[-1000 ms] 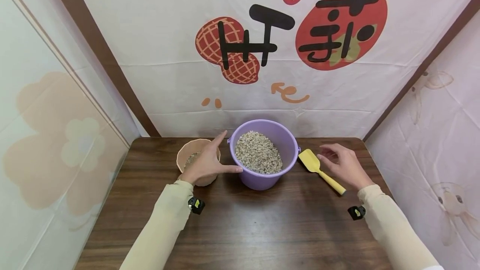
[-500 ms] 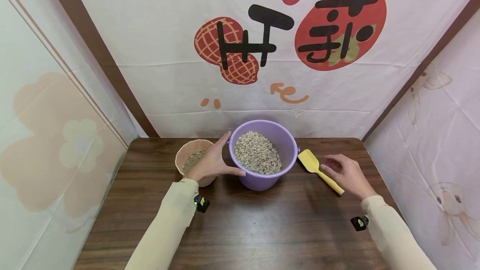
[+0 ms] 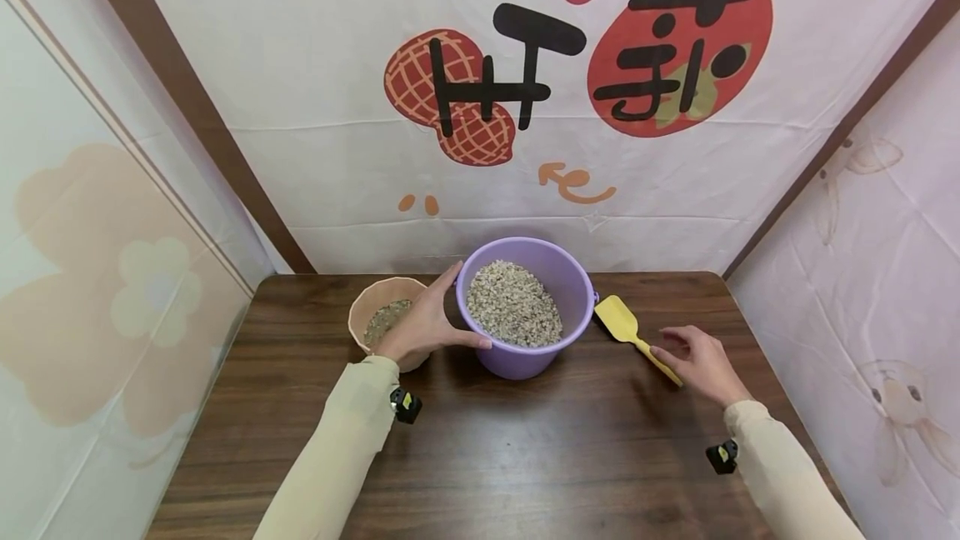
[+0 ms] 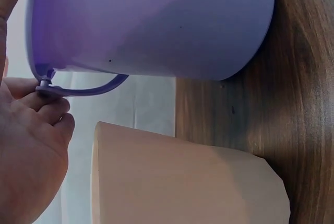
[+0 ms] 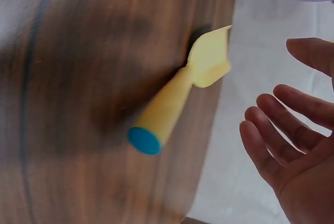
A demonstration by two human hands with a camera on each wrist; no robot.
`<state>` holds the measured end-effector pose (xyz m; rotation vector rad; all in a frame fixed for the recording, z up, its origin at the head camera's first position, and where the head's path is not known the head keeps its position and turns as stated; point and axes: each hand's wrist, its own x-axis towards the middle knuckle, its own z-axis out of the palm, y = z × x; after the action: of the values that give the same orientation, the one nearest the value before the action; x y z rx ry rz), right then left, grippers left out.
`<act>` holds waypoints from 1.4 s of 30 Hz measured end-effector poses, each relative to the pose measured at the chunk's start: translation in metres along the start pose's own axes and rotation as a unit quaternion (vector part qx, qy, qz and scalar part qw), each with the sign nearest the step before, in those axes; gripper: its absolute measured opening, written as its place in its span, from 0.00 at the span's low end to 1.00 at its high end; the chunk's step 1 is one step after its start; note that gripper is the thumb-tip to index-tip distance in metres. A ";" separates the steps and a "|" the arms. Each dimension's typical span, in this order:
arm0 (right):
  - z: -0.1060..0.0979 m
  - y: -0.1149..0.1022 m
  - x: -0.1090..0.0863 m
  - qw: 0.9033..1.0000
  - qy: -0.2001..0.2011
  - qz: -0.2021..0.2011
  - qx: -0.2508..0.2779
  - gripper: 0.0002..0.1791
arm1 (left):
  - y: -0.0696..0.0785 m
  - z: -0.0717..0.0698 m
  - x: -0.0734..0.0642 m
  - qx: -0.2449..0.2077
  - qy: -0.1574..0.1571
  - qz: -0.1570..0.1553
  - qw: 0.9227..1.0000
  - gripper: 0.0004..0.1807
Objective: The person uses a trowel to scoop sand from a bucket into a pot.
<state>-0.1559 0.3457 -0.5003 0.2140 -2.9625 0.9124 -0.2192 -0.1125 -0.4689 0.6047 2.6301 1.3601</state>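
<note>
A purple bucket (image 3: 519,363) partly filled with pale grit-like grains stands at the table's back. My left hand (image 3: 426,325) holds its left rim, thumb at the front and fingers behind; the left wrist view shows the fingers curled by the lug of the hanging handle (image 4: 99,91). Right of the bucket lies a yellow toy shovel (image 3: 618,319), blade toward the bucket. Over its grip end hovers my right hand (image 3: 703,365), fingers loosely bent and holding nothing. In the right wrist view, the handle's blue end (image 5: 144,140) faces the camera, apart from the fingers (image 5: 266,135).
A peach-coloured pot (image 4: 182,177) with some grains in it stands left of the bucket, partly under my left forearm and hand. Behind the brown wooden table (image 3: 510,473) hangs a printed white cloth (image 3: 330,148). More cloth hangs at both sides.
My left hand has moved slightly right, onto the bucket's rim. The right hand has come down and toward me, from beside the shovel's blade to over its handle.
</note>
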 end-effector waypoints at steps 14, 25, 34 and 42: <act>0.026 0.045 -0.006 0.997 -0.009 0.074 -0.020 0.33 | 0.000 0.000 -0.001 -0.011 -0.002 -0.008 1.000 0.78; 0.041 0.064 -0.008 0.996 -0.010 0.083 -0.044 0.35 | 0.001 0.000 -0.001 -0.024 -0.001 -0.010 1.000 0.78; 0.050 0.071 -0.008 0.995 0.002 0.087 -0.053 0.34 | 0.000 0.000 -0.001 -0.015 0.003 -0.008 1.000 0.78; 0.049 0.066 -0.008 0.994 0.012 0.094 -0.044 0.22 | 0.001 0.000 -0.002 -0.016 0.004 -0.005 1.000 0.77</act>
<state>-0.1568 0.3728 -0.5780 -0.0807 -3.0319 0.7920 -0.2170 -0.1128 -0.4679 0.5839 2.6080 1.4024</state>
